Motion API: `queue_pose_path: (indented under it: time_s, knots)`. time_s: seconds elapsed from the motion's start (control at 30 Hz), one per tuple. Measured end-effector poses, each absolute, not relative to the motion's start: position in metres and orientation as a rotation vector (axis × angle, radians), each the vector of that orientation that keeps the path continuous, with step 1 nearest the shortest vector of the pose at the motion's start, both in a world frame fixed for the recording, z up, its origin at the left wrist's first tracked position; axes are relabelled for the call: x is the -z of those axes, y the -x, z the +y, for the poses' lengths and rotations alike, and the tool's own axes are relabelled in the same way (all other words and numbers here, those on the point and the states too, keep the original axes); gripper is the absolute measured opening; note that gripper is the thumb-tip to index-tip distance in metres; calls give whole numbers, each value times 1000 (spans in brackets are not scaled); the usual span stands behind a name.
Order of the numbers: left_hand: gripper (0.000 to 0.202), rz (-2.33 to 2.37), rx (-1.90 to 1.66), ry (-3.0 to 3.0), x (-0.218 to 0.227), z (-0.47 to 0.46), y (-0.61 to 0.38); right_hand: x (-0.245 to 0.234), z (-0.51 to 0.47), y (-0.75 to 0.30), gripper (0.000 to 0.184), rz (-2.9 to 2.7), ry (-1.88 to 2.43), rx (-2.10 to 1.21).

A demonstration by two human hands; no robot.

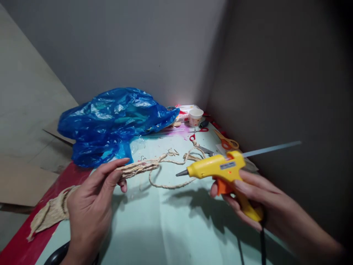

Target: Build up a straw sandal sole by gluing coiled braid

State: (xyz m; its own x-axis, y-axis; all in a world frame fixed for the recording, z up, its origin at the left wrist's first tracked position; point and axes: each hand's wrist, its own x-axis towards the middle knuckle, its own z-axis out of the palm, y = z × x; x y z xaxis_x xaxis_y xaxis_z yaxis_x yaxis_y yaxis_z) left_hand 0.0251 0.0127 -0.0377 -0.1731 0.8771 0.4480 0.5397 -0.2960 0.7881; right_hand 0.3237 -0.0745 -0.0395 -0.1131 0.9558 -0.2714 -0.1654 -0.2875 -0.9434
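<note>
My left hand (92,198) is closed on a tan twisted paper rope (143,167), pinching it between thumb and fingers just above the pale green table (171,224). One end of the rope fans out as flat strips past my wrist at the left; the other end trails in loops toward the back. My right hand (248,198) grips a yellow hot glue gun (217,167) with an orange trigger. Its nozzle points left at the rope, a short gap away. A clear glue stick (271,148) juts from the back of the gun.
A crumpled blue plastic bag (113,121) lies at the back left. Near the wall corner stand a white paper cup (195,117), red-handled scissors (197,131) and orange-handled scissors (227,141). A red strip (30,235) borders the table's left edge. Grey walls close in behind and right.
</note>
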Motion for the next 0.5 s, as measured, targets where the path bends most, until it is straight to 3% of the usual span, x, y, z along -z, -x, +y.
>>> queue_pose_path:
  time_s: [0.3,0.5]
  knots:
    - [30,1571,-1455,-1572,30,35,-13,77,-41,-286,47,-1058,1249,-1871]
    - [27,1496,-1435,-1635,25,28,-12,79,-36,-270,50,-1341,1482,-1858]
